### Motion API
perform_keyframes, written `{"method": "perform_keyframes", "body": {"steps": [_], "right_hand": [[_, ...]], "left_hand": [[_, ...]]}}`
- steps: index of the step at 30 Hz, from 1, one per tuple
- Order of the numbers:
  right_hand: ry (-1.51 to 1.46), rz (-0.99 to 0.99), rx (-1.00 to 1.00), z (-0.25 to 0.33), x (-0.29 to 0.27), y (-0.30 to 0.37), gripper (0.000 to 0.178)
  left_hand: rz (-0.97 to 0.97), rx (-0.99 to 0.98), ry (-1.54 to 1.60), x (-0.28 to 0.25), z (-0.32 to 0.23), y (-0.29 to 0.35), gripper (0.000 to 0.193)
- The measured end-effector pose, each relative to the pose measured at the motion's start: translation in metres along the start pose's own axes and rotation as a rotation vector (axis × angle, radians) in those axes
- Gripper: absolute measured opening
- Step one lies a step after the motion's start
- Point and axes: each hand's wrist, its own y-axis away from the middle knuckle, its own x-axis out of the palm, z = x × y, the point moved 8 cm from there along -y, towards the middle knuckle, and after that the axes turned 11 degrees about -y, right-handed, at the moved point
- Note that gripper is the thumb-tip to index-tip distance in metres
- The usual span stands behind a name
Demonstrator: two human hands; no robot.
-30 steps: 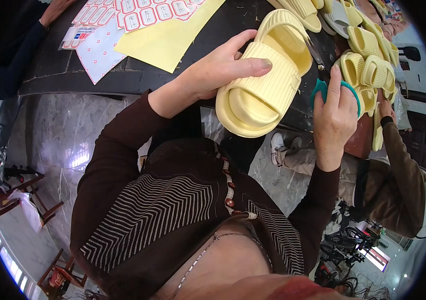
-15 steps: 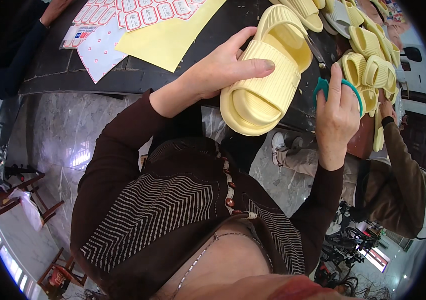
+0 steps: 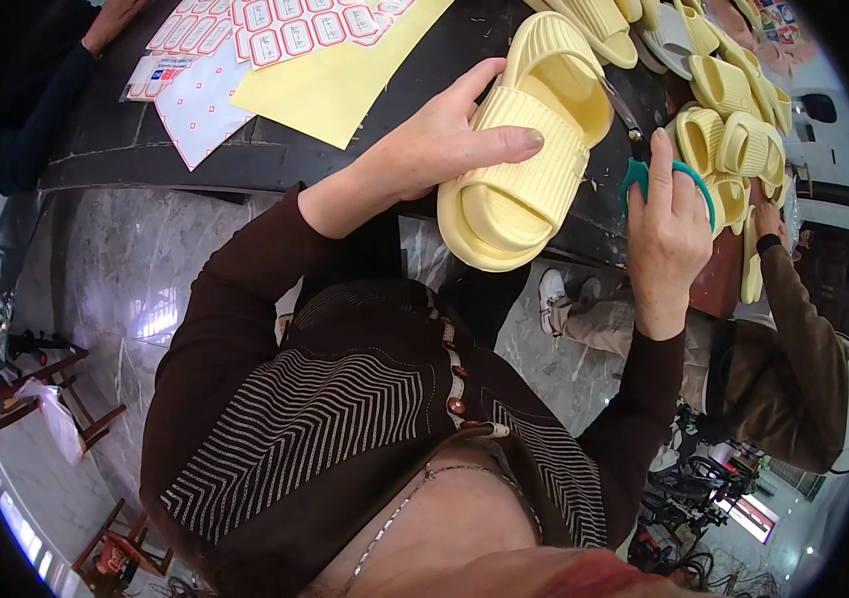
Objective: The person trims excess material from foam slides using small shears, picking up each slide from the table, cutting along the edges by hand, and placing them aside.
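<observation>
My left hand [image 3: 449, 140] grips a pale yellow slide sandal [image 3: 519, 164] by its side, thumb lying over the ribbed strap. The sandal is held up over the front edge of the dark table, its open end tilted toward me. In my right hand [image 3: 671, 224] is a pair of scissors [image 3: 637, 179] with teal handles, my fingers through the loops. Their dark metal blades point up and left, close along the sandal's right rim. Whether the blade tips touch the sandal, I cannot tell.
Several more yellow slides [image 3: 728, 140] and a grey one [image 3: 672, 40] are heaped at the right on the table [image 3: 285, 149]. Sticker sheets [image 3: 295, 30] and yellow paper [image 3: 355, 75] lie at the back left. One person's arm [image 3: 788, 289] reaches in at right, another's hand [image 3: 111, 22] at far left.
The scissors have shifted slightly left, and more of their blades shows beside the sandal's rim. The sandal and my left hand have barely moved.
</observation>
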Motion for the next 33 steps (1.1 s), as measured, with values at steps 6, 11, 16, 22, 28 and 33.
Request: {"method": "perform_keyframes", "body": {"steps": [6,11,16,22,28,33], "right_hand": [[-0.039,0.01,0.014,-0.0019,0.0015,0.001,0.064],[-0.085,-0.053,-0.029,-0.0005,0.0006,0.0006,0.063],[-0.069,-0.066,-0.028,-0.001,-0.0016,0.0001,0.062],[-0.049,-0.027,0.01,-0.0011,-0.002,0.0006,0.063],[-0.027,0.007,0.001,-0.0005,-0.0036,0.0015,0.062],[-0.15,0.001,0.05,-0.0062,-0.0019,0.0017,0.061]], "left_hand": [[0.022,-0.003,0.008,0.0011,0.0,-0.001,0.089],[0.012,0.007,0.022,0.001,0.0004,-0.0009,0.087],[0.038,0.014,0.001,0.0023,-0.0013,-0.0013,0.086],[0.037,0.022,-0.023,0.0029,-0.0015,-0.0003,0.085],[0.031,0.034,-0.058,0.0027,-0.0033,0.0001,0.084],[0.041,-0.034,-0.038,0.0028,0.0004,0.0007,0.084]]}}
